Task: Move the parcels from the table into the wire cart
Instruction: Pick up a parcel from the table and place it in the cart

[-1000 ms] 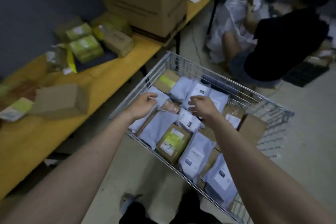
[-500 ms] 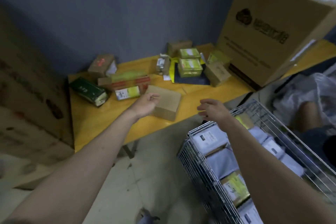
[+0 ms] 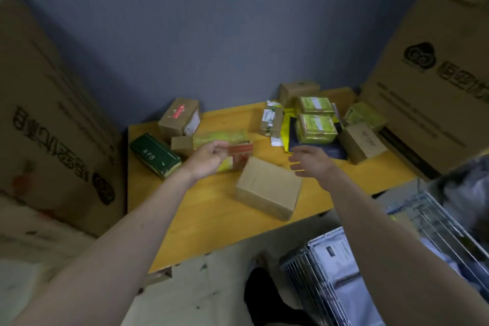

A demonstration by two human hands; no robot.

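Note:
Several parcels lie on the yellow table (image 3: 201,219). Nearest is a plain brown box (image 3: 268,188). Behind it sit a red-and-yellow box (image 3: 238,155), a dark green box (image 3: 154,155), a brown box with a red mark (image 3: 180,119) and green-wrapped packs (image 3: 316,128). My left hand (image 3: 209,160) hovers over the red-and-yellow box with fingers loosely curled, holding nothing. My right hand (image 3: 312,164) is spread open just right of the plain brown box, touching nothing. The wire cart (image 3: 317,280) at the lower right holds white mailer bags.
Large cardboard cartons stand at the left (image 3: 53,119) and at the right (image 3: 436,82) of the table. A blue-grey wall is behind. A small brown box (image 3: 361,143) sits at the right end. Pale floor shows below the table edge.
My view swung from the cart to the table. Both hands left the cart empty and now reach forward over the parcels on the table.

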